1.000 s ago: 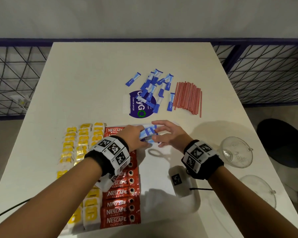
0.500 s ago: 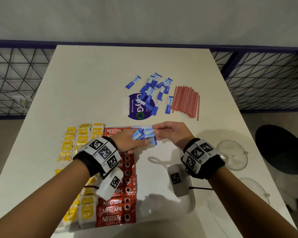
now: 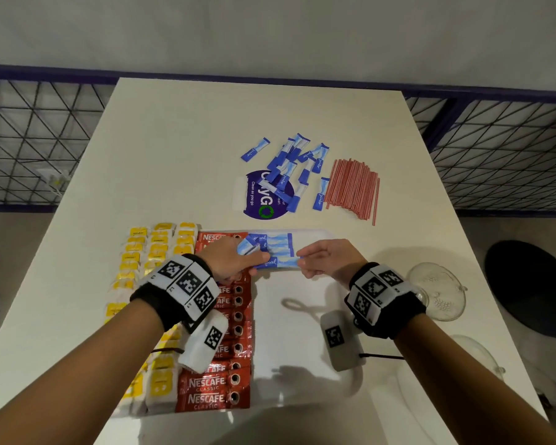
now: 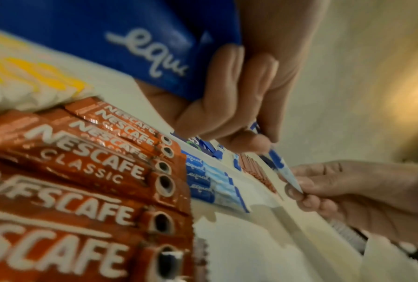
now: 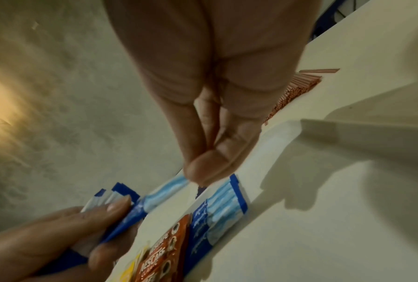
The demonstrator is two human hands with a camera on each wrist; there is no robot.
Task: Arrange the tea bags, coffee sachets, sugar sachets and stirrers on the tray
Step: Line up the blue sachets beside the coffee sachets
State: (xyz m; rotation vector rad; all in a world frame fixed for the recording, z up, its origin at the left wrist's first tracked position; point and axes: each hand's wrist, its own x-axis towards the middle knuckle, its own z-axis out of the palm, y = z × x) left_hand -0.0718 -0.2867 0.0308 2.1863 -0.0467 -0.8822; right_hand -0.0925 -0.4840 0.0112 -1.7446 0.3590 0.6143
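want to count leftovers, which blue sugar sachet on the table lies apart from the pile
The lone blue sugar sachet at the far left of the loose pile; it touches no other sachet.

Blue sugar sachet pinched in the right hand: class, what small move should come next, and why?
Probably lay the blue sugar sachet beside the sachets already lined up on the white tray; the right hand pinches its end, while the left hand holds more.

Yellow tea bags [image 3: 156, 252] and red coffee sachets [image 3: 219, 387] fill tray [image 3: 308, 393] left; blue sugar sachets [image 3: 278, 244] beside them; stirrers [image 3: 353, 187] on table
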